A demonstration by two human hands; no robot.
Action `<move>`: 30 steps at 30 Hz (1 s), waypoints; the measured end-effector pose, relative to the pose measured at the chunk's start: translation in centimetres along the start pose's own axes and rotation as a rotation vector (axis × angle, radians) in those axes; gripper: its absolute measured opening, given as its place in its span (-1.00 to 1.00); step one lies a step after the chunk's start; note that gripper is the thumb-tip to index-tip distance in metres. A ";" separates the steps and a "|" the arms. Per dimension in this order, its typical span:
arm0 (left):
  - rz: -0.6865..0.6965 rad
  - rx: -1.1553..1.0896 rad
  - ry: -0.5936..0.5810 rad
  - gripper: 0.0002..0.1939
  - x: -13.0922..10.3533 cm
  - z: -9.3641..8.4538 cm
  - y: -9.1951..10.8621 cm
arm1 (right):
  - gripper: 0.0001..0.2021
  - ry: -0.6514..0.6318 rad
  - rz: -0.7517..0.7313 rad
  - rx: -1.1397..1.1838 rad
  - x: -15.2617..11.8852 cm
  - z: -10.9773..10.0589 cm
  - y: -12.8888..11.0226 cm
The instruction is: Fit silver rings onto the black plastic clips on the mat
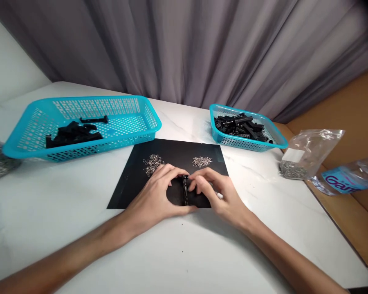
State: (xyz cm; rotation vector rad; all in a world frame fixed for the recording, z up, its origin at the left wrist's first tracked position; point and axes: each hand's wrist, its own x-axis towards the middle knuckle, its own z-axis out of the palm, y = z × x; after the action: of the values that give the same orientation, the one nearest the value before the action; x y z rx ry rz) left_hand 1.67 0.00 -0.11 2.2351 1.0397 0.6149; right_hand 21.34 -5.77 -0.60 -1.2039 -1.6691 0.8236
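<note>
My left hand [155, 190] holds a narrow black plastic part [185, 190] upright in view over the black mat, index finger at its far end and thumb at its near end. My right hand [219, 190] is closed beside the part's far end, its fingertips almost touching it. Whatever sits between those fingertips is too small or hidden to make out. A small white object [219, 195] shows under the right hand. Beyond the hands lie two piles of small metal pieces, a left pile [154, 162] and a right pile [202, 161], on the black mat [125, 188].
At the back left, a large blue basket [110, 139] holds several black parts. A smaller blue basket [248, 143] at the back right is full of them. To the right are a bag of metal pieces [294, 167] and a plastic bottle [345, 179]; another bag [0, 163] is far left.
</note>
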 end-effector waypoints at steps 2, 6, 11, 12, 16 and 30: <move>0.003 0.000 0.017 -0.46 -0.1 0.1 -0.1 | -0.70 -0.009 0.005 -0.050 0.1 0.0 0.2; -0.023 -0.010 0.031 -0.44 -0.1 0.3 -0.2 | -0.78 -0.034 0.014 -0.013 -0.1 -0.1 0.7; -0.017 0.007 0.081 -0.41 -0.1 0.7 -0.3 | -0.90 -0.060 -0.019 0.013 -0.5 0.5 1.5; -0.013 0.011 0.089 -0.41 -0.1 0.8 -0.4 | -0.91 -0.057 -0.028 0.004 -0.5 0.7 1.5; -0.013 0.006 0.106 -0.40 -0.2 0.9 -0.4 | -0.90 -0.039 -0.043 -0.027 0.0 1.1 1.7; -0.111 0.076 0.141 -0.42 -0.6 0.9 0.1 | -0.88 -0.059 -0.092 -0.226 0.4 1.8 2.0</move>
State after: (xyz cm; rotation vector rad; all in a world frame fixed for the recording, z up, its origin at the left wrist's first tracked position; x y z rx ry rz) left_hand 1.96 -0.78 -0.73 2.2061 1.2680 0.7030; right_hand 20.36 -4.80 -2.92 -1.2538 -1.8911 0.6314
